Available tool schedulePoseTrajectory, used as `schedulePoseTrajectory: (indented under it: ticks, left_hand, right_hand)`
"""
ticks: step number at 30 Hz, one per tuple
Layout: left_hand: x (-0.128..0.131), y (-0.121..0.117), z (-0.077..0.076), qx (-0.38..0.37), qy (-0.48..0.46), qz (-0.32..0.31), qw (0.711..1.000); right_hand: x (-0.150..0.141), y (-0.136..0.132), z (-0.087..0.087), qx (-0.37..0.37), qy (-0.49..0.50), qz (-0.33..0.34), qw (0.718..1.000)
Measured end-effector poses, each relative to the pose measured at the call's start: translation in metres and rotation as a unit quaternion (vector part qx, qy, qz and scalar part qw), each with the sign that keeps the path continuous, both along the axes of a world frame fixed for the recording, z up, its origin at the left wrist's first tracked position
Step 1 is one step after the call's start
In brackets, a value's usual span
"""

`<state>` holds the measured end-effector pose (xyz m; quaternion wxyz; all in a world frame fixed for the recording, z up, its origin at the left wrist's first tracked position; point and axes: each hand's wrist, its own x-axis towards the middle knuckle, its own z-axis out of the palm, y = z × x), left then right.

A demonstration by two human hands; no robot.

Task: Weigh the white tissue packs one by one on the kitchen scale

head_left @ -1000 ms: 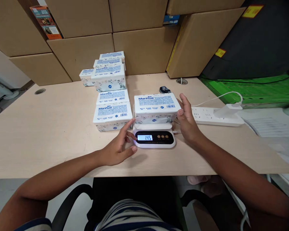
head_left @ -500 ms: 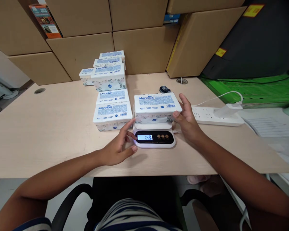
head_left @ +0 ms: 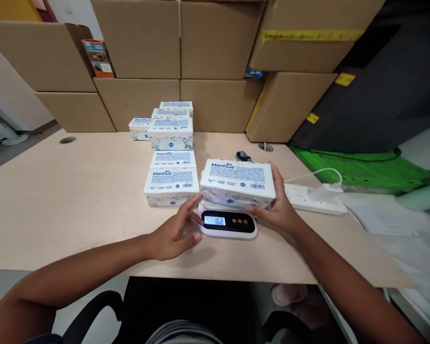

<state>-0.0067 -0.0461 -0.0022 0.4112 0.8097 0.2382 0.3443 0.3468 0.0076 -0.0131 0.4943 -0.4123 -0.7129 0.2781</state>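
Note:
A white tissue pack printed "Manhua" sits tilted over the kitchen scale, its right end raised. My right hand grips that end, thumb at the front and fingers behind. The scale's lit display reads about 1.62. My left hand rests at the scale's left edge with fingers apart, holding nothing; its index fingertip is by the pack's lower left corner. Just left of the scale lies another tissue pack, with several more behind it in a row toward the boxes.
Cardboard boxes are stacked along the back of the desk. A white power strip with a plugged-in charger lies to the right. A small dark object sits behind the scale. A green pallet stands beyond the desk.
My right hand has closed around the pack's right end and tipped it up. The display went from about 1.49 to 1.62. The camera view has shifted; my left hand stays by the scale.

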Motion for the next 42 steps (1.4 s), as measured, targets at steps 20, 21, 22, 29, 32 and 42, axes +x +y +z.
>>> schedulePoseTrajectory:
  ticks: [20,21,22,29,32,42]
  left_hand:
    - [-0.1,0.088,0.046,0.272,0.073,0.364,0.887]
    - [-0.103,0.09,0.045,0.251,0.071,0.38,0.887]
    - [-0.104,0.091,0.044,0.224,0.064,0.391,0.89]
    - [-0.09,0.09,0.034,0.082,-0.039,0.344,0.934]
    - [-0.08,0.086,0.03,0.031,-0.078,0.32,0.944]
    - [-0.074,0.089,0.005,-0.035,-0.142,0.47,0.871]
  right_hand:
    - [-0.156,0.1,0.079,-0.03,-0.174,-0.015,0.984]
    - [-0.162,0.098,0.079,-0.023,-0.192,-0.027,0.981]
    - [-0.167,0.095,0.08,-0.014,-0.21,-0.038,0.977]
    - [-0.172,0.088,0.091,0.044,-0.368,-0.119,0.921]
    - [-0.164,0.091,0.088,0.104,-0.405,-0.13,0.899]
    - [-0.294,0.131,0.168,0.29,-0.41,0.01,0.865]
